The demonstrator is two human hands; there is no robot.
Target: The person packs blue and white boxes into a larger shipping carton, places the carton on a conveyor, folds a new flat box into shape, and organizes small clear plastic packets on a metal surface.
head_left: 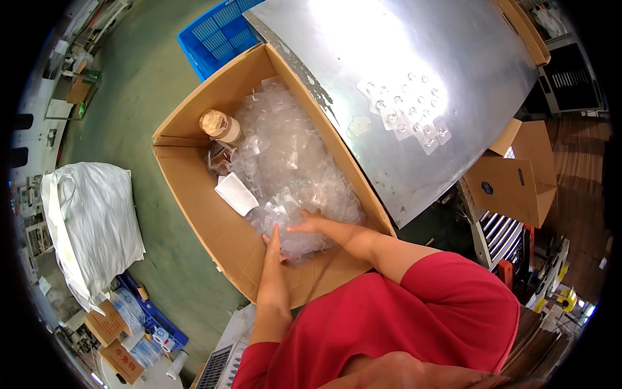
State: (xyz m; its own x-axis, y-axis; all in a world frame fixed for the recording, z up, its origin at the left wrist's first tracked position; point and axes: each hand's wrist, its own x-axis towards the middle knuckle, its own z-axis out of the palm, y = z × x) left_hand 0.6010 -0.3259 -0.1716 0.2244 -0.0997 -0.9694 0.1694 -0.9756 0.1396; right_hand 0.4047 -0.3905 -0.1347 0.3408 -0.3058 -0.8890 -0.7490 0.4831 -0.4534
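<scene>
Both my hands reach into a large open cardboard box (194,194), which holds a heap of small clear plastic pieces (291,149). Near the box's close end, my left hand (274,245) rests against the left edge of the heap, fingers stretched out and partly hidden by the pieces. My right hand (311,222) lies on top of the heap with its fingers spread. Several pieces sit between the two hands, not gripped as far as I can see. Beside the heap lie a white card or packet (237,194) and a tan roll-like object (220,126).
A metal table (414,39) adjoins the box on the right, with several clear pieces (408,107) laid out in rows. Behind the box is a blue plastic basket (217,39). A white covered bundle (94,227) stands on the left, an open carton (515,172) on the right.
</scene>
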